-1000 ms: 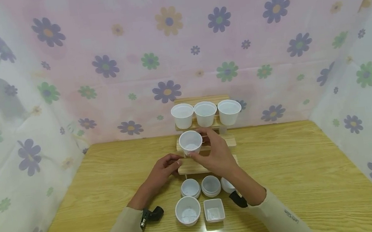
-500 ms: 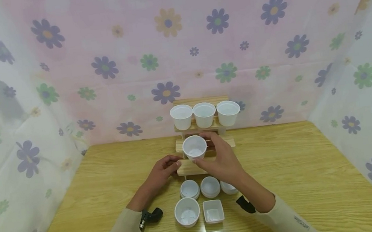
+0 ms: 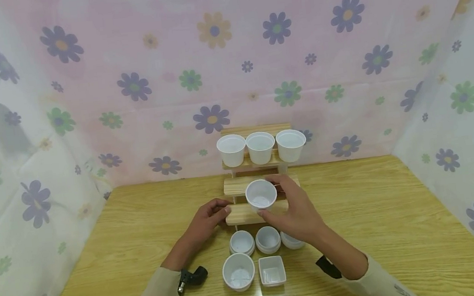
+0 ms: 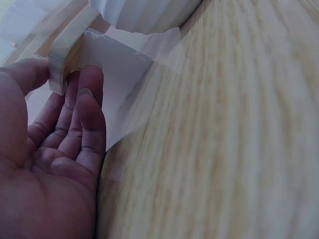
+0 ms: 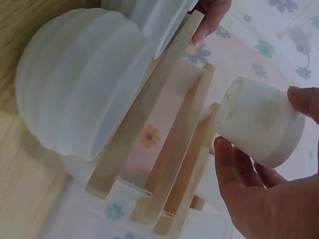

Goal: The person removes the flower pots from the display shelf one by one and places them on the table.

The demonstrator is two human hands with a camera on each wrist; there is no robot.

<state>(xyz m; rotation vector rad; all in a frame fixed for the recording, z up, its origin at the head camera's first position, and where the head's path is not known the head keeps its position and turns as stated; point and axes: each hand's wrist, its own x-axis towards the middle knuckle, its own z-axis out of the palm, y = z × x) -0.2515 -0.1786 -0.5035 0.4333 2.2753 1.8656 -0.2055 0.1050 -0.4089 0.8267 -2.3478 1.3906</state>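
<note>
Right hand (image 3: 293,214) pinched white cup (image 3: 261,194) by its sides | left hand (image 3: 207,220) gripped wooden stand (image 3: 243,213) near-left, apparently steadying it

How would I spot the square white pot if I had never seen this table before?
Start at the stepped wooden stand on the table. In front of it is a row of round white pots, and closer still to the person, a larger round pot. Just right of that one sits the square pot, with four corners where its neighbours are round.
</note>
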